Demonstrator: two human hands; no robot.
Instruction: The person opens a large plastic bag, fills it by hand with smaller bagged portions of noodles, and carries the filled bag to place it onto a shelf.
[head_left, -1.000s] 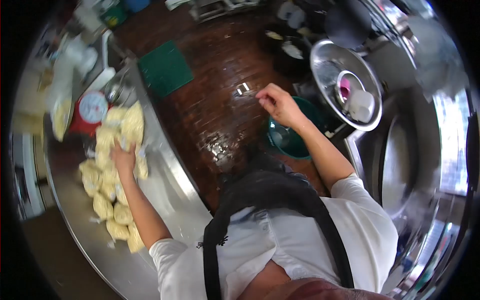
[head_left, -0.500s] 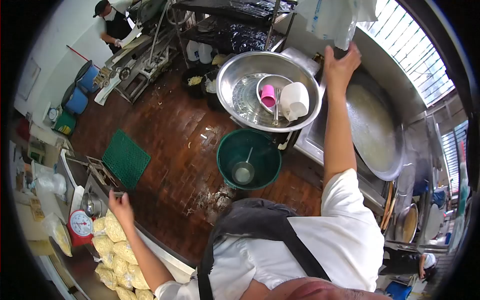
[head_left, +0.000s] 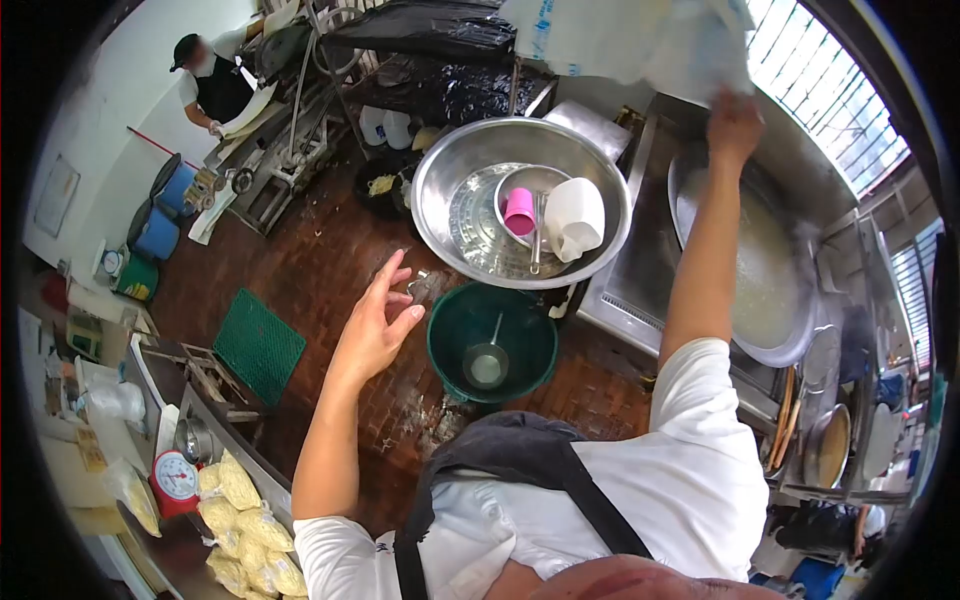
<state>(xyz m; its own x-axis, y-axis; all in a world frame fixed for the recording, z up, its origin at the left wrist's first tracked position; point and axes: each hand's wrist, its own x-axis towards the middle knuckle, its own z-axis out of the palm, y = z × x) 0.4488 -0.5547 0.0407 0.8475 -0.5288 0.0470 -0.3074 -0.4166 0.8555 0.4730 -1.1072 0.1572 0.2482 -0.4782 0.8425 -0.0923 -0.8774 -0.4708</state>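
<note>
My left hand point(head_left: 375, 330) is raised over the floor, fingers apart and holding nothing, to the left of a green tub point(head_left: 440, 370) with a ladle in it. High on the right, my right hand point(head_left: 735, 128) is closed at the lower edge of a hanging clear plastic bag point(head_left: 690, 55); its fingertips are blurred. Below that hand is a large pan of cloudy, steaming liquid point(head_left: 765, 270). Between the hands stands a wide steel basin point(head_left: 450, 215) holding a smaller bowl, a pink cup point(head_left: 519, 212) and a white jug point(head_left: 577, 215).
Bags of pale noodles point(head_left: 250, 535) lie on the steel counter at lower left, near a red scale point(head_left: 176, 476). A green mat point(head_left: 258, 346) is on the floor. A co-worker point(head_left: 215, 85) stands at a machine at upper left. Another person is partly visible at lower right.
My left hand has left the noodle bags and moved right, over the floor. My right hand has risen from near the tub to the hanging plastic and closed there. The view has turned right.
</note>
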